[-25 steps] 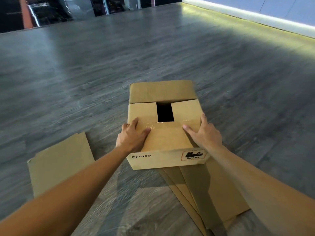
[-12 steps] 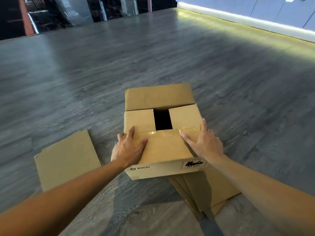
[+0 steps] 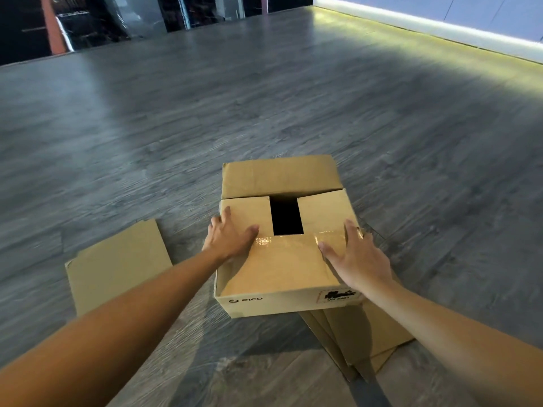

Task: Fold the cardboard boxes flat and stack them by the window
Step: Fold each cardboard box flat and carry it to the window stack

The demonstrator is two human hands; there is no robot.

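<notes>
An upright brown cardboard box (image 3: 282, 271) marked PICO stands on the grey wood floor, its top flaps folded down with a dark gap between the two side flaps. My left hand (image 3: 229, 240) lies flat on the left flap, fingers spread. My right hand (image 3: 355, 257) presses flat on the near flap at the right, by the shiny tape strip. Under the box's near right corner lies a stack of flattened boxes (image 3: 370, 339). Another flattened box (image 3: 117, 265) lies on the floor to the left.
Grey plank floor (image 3: 264, 98) stretches ahead. A lit white strip runs along the wall (image 3: 440, 22) at the far right. Dark glass panels and a red column (image 3: 51, 27) stand at the far left.
Both hands have slid slightly forward on the box top; the left now rests on the left flap. The view has tilted, so the box sits lower in the frame.
</notes>
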